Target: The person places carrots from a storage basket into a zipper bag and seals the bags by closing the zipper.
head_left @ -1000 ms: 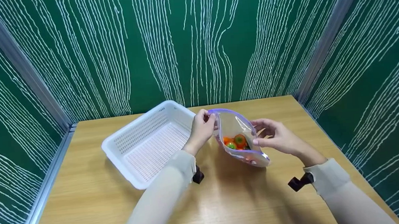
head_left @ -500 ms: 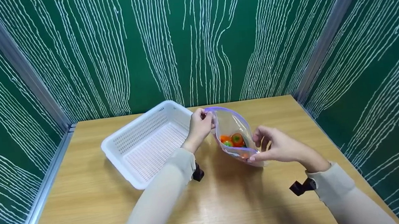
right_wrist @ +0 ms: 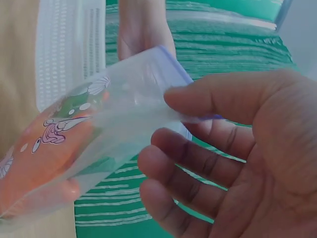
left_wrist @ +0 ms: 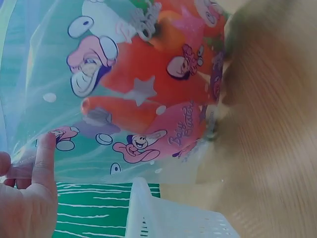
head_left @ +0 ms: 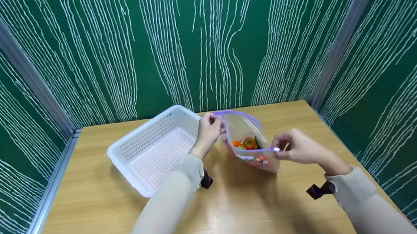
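Observation:
A clear zip bag (head_left: pixel 250 157) with a purple zip edge and printed cartoon figures stands with its mouth gaping. Inside it lie several orange and green vegetable-like pieces, among them a round orange one (head_left: pixel 249 143) with a green top. At the left corner of the mouth, my left hand (head_left: pixel 208 130) pinches the bag's edge. My right hand (head_left: pixel 297 147) pinches the right corner near the white slider (head_left: pixel 276 149) between thumb and forefinger. In the right wrist view the other fingers (right_wrist: pixel 171 171) are loosely bent below the bag's edge.
A white perforated plastic basket (head_left: pixel 122 157) sits on the wooden table (head_left: pixel 90 223), left of the bag and close to the left forearm. Green walls (head_left: pixel 204 58) with white wavy lines enclose the table at the back and sides.
My right hand went from the bag's right side down to its front edge, then pinched the right corner and drew it outward. The left hand kept its pinch, shifting slightly left.

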`<state>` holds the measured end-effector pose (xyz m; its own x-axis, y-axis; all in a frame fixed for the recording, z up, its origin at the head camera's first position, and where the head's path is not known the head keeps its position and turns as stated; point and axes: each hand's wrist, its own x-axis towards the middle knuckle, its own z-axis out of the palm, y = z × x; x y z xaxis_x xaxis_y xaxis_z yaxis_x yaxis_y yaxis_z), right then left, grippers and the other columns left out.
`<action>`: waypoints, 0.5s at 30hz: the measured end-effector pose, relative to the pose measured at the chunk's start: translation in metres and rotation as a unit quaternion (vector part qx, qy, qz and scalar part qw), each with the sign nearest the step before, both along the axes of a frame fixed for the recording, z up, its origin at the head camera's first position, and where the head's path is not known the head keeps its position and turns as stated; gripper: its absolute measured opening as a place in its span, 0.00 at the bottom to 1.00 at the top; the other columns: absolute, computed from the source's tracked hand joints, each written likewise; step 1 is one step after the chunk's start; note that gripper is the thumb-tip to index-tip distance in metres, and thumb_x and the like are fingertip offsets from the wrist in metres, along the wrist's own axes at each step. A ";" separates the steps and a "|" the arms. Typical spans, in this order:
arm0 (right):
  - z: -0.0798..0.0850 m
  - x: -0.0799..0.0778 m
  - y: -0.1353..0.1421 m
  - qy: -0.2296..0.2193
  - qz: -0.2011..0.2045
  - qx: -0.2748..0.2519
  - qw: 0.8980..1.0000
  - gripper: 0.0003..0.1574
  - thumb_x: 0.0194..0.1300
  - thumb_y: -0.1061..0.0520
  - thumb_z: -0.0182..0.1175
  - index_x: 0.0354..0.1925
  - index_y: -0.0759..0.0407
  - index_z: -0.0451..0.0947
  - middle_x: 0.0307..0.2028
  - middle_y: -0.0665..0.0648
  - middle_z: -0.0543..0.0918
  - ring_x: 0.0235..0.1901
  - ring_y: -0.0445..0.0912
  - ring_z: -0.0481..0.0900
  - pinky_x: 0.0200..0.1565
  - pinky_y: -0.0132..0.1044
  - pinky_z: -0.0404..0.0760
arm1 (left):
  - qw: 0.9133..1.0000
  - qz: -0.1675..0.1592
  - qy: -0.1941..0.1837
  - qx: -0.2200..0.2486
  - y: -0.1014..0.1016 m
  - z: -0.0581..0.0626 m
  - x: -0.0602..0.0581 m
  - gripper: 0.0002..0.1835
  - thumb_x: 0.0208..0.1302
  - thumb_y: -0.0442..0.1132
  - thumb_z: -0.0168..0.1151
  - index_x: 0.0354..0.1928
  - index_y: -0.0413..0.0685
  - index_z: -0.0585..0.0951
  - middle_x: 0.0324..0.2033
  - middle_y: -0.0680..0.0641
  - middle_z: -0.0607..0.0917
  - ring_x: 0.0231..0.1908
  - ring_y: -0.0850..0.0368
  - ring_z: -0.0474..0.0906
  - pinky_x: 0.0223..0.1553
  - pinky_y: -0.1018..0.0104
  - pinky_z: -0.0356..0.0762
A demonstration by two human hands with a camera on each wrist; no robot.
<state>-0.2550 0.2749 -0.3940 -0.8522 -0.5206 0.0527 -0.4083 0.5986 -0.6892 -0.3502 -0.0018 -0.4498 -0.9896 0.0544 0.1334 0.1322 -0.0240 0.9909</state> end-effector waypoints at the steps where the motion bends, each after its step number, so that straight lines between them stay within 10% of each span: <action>1: 0.001 -0.001 0.003 -0.002 -0.011 -0.007 1.000 0.04 0.66 0.67 0.71 0.36 0.63 0.84 0.33 0.56 0.85 0.32 0.44 0.79 0.34 0.30 0.82 | 1.000 -0.002 0.001 0.004 0.000 0.001 0.000 0.08 0.83 0.33 0.52 0.39 0.45 0.72 0.36 0.48 0.76 0.37 0.57 0.81 0.46 0.58 0.93; 9: -0.002 -0.012 0.027 0.025 -0.105 -0.108 0.988 0.05 0.70 0.68 0.69 0.40 0.71 0.83 0.34 0.53 0.84 0.30 0.41 0.79 0.37 0.29 0.84 | 0.999 -0.024 0.020 0.029 0.000 0.008 0.002 0.10 0.83 0.31 0.51 0.38 0.47 0.70 0.36 0.47 0.77 0.35 0.57 0.81 0.44 0.60 0.93; 15: -0.007 -0.018 0.042 0.008 -0.168 -0.228 0.959 0.05 0.75 0.68 0.65 0.45 0.72 0.79 0.36 0.44 0.89 0.36 0.40 0.86 0.47 0.28 0.88 | 0.998 -0.033 0.043 0.014 -0.002 0.011 0.003 0.05 0.83 0.32 0.52 0.43 0.44 0.74 0.36 0.46 0.81 0.36 0.57 0.82 0.39 0.64 0.91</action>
<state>-0.2726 0.3165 -0.4010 -0.9648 -0.1363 0.2248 -0.2585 0.3359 -0.9057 -0.3473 -0.0039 -0.4386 -0.9688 0.1145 0.2198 0.2138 -0.0627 0.9749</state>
